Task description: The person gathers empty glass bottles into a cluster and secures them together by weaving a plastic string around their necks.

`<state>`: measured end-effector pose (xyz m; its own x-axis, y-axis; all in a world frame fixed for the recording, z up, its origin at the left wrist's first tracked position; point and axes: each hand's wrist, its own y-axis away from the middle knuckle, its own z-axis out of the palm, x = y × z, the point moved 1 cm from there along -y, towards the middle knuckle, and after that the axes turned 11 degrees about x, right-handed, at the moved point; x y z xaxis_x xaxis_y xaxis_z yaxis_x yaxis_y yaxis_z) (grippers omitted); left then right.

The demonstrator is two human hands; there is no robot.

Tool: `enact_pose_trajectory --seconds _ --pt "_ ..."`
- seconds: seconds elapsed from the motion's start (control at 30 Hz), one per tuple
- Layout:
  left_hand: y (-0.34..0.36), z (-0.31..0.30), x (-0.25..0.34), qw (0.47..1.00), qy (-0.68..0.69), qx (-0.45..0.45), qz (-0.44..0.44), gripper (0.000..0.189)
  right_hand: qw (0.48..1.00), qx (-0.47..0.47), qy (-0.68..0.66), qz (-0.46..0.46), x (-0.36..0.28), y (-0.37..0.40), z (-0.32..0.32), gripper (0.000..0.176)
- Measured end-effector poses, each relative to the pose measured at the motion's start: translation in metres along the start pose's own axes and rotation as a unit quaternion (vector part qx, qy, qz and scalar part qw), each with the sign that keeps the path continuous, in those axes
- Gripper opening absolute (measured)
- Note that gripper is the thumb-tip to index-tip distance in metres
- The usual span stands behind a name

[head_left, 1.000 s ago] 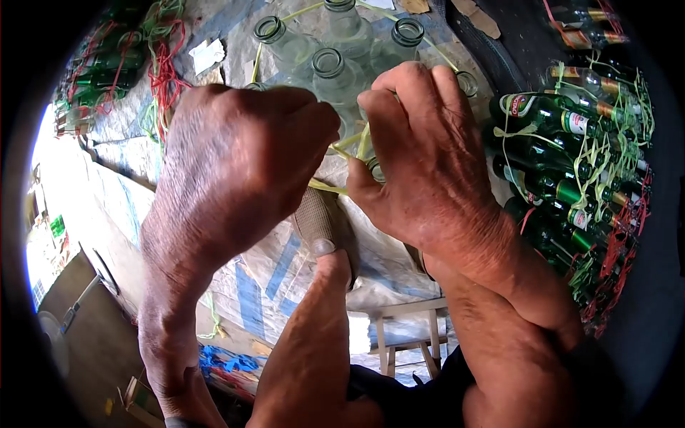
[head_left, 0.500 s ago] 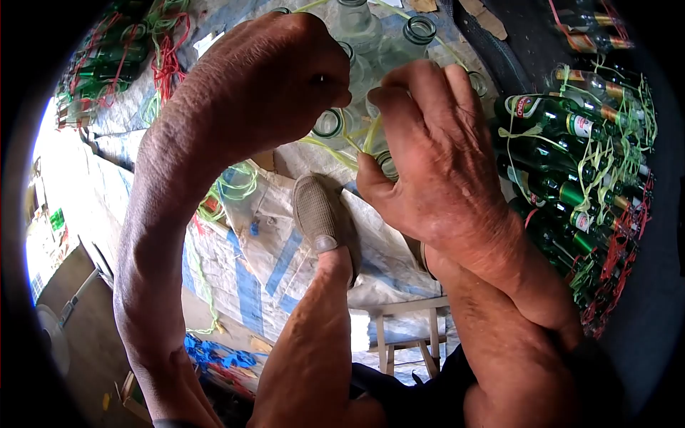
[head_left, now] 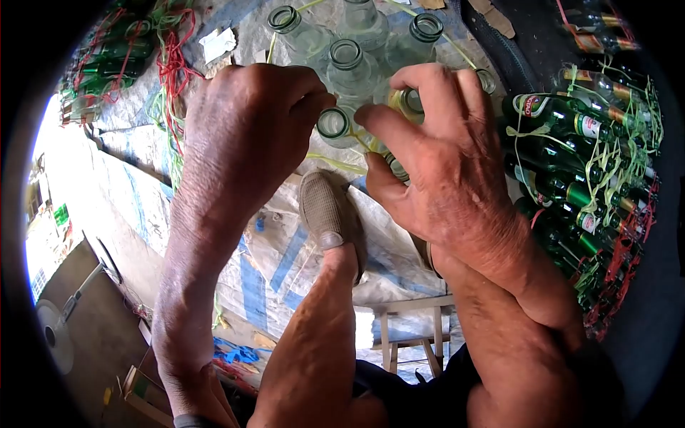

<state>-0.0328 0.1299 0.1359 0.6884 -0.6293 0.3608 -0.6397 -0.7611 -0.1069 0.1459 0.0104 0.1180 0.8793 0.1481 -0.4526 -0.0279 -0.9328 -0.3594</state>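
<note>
My left hand (head_left: 257,125) is closed beside the left of a cluster of clear glass bottles (head_left: 347,68). Its fingertips are partly hidden, near a thin strand of yellow-green plastic string (head_left: 342,165) that runs around the cluster. On the right side, my right hand (head_left: 449,153) has its fingers bent over the bottles, with a gap between thumb and index finger. Strands of the string cross near that thumb. Between my hands stands a bottle with an open mouth (head_left: 333,123). The right fingers partly cover other bottles.
Green bottles (head_left: 549,143) tied with string lie stacked at the right. More green bottles and red string (head_left: 171,60) are at upper left. My shoe (head_left: 325,207) rests on white-and-blue sheeting (head_left: 275,250). A wooden stool (head_left: 410,314) and a fan (head_left: 53,332) stand lower down.
My left hand has moved down and slightly left, uncovering more bottle necks. My right hand has shifted slightly, its index fingertip lower and further left. The view has shifted a little.
</note>
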Motion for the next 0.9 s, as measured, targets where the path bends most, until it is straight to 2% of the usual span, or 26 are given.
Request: enact_pose_trajectory --seconds 0.23,0.37,0.47,0.6,0.63,0.77,0.9 --pt "0.042 0.023 0.002 0.973 0.115 0.143 -0.141 0.009 0.999 0.039 0.019 -0.021 -0.003 0.010 0.009 0.037" --pt "0.053 0.028 0.014 0.927 0.196 0.184 -0.262 0.008 0.998 0.056 0.020 -0.026 -0.005 0.012 0.010 0.039" --pt "0.062 0.033 0.019 0.893 0.252 0.193 -0.319 0.012 0.997 0.061 0.013 -0.038 -0.006 0.014 0.011 0.039" --pt "0.072 0.047 0.017 0.853 0.338 0.226 -0.327 0.012 0.997 0.058 0.008 -0.056 -0.005 0.015 0.010 0.039" --pt "0.074 0.048 0.018 0.858 0.332 0.228 -0.320 0.013 0.996 0.060 0.008 -0.061 -0.004 0.016 0.011 0.038" --pt "0.073 0.060 0.018 0.818 0.401 0.273 -0.307 0.007 0.995 0.065 0.011 -0.075 -0.003 0.017 0.014 0.038" --pt "0.077 0.069 0.014 0.819 0.408 0.275 -0.295 0.008 0.995 0.056 0.023 -0.080 -0.005 0.016 0.012 0.039"
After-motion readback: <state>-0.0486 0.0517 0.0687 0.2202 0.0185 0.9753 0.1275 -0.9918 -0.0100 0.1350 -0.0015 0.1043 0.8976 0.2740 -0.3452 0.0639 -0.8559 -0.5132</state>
